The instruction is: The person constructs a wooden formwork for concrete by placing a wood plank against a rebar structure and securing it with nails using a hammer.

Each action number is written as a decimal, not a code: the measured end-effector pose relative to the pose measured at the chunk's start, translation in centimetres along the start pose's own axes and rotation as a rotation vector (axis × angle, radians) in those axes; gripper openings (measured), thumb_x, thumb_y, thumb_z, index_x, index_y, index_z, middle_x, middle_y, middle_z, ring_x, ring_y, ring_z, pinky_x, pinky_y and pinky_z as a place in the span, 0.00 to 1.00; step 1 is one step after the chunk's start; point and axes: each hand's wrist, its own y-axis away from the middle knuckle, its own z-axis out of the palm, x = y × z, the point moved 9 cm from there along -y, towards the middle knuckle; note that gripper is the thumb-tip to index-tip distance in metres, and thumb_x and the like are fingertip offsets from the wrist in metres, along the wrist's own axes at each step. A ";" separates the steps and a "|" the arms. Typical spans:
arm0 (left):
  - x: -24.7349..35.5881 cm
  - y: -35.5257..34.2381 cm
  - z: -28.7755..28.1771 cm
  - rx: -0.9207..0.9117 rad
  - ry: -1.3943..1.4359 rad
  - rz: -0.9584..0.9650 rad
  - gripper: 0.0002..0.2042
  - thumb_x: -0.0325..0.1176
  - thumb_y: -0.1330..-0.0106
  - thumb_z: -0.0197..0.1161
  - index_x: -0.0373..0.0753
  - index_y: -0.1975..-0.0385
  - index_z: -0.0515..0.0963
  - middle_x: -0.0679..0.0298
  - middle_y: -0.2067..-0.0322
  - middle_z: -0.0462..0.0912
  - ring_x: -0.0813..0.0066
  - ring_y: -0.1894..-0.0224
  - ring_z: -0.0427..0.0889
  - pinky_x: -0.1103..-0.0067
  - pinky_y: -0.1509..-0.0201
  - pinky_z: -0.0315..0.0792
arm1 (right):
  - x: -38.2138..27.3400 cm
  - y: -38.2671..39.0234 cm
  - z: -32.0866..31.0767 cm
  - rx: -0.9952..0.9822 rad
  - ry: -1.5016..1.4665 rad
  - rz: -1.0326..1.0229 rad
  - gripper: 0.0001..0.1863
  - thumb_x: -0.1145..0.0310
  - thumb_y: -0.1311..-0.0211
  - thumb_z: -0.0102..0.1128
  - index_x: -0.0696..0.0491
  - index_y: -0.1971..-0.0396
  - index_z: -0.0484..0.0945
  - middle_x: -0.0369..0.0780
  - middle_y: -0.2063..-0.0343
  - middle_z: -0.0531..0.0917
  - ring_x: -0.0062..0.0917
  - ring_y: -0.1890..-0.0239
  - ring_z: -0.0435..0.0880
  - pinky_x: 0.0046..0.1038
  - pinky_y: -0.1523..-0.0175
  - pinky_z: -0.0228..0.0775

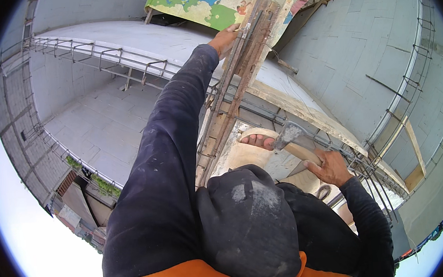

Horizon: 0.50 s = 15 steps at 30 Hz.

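Note:
My left arm reaches forward, and my left hand (226, 40) grips the left edge of a long brown beam (249, 66) near its far end; some of its fingertips are hidden. Thin steel bars (221, 94) run along the beam's left side. In my right hand (332, 167) is a hatchet, closed in by the fingers round its pale wooden handle (303, 153). The grey, dusty hatchet head (290, 134) points forward and left, apart from the beam, close to my sandalled foot (257, 140).
Reinforcing-bar cages (106, 56) line the slab edges, and loose bar ends (373, 186) stick out beside my right forearm. Grey block walls (349, 45) stand around, with drops between them. A patterned sheet (221, 3) lies beyond the beam. A timber board (308, 112) runs to the right.

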 end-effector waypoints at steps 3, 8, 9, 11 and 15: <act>-1.5 0.1 -1.4 -0.050 -0.115 -0.109 0.31 0.47 0.21 0.57 0.46 0.22 0.62 0.54 0.27 0.68 0.58 0.29 0.71 0.59 0.29 0.69 | 0.3 0.1 0.1 0.005 -0.021 0.049 0.29 0.39 0.33 0.62 0.55 0.64 0.81 0.54 0.78 0.83 0.55 0.69 0.85 0.50 0.62 0.75; -0.5 -0.3 0.4 -0.167 -0.100 -0.145 0.37 0.43 0.27 0.64 0.39 0.22 0.59 0.51 0.30 0.72 0.60 0.35 0.79 0.62 0.36 0.77 | 0.2 1.0 -1.9 0.013 0.017 0.061 0.28 0.42 0.34 0.64 0.57 0.65 0.80 0.54 0.80 0.80 0.54 0.72 0.84 0.48 0.64 0.73; -0.3 -0.6 0.9 -0.183 -0.076 -0.127 0.37 0.43 0.28 0.65 0.39 0.22 0.60 0.51 0.30 0.72 0.60 0.35 0.79 0.62 0.36 0.78 | -0.2 1.0 -2.7 0.031 0.014 0.050 0.28 0.43 0.34 0.64 0.58 0.65 0.79 0.54 0.81 0.79 0.54 0.74 0.83 0.48 0.66 0.72; -2.4 -0.2 -2.8 -0.080 -0.135 -0.047 0.40 0.50 0.28 0.64 0.37 0.22 0.59 0.47 0.28 0.69 0.56 0.31 0.76 0.64 0.32 0.75 | -2.4 -0.2 -3.1 -0.026 0.055 0.015 0.27 0.42 0.34 0.64 0.56 0.64 0.80 0.53 0.80 0.82 0.54 0.71 0.85 0.48 0.63 0.75; -2.3 -0.4 -3.5 -0.055 -0.331 0.009 0.44 0.58 0.28 0.60 0.35 0.21 0.57 0.44 0.25 0.64 0.54 0.26 0.69 0.68 0.26 0.67 | -4.0 -1.1 -3.7 -0.060 0.078 0.017 0.27 0.41 0.34 0.64 0.55 0.63 0.81 0.51 0.79 0.83 0.53 0.70 0.86 0.48 0.62 0.77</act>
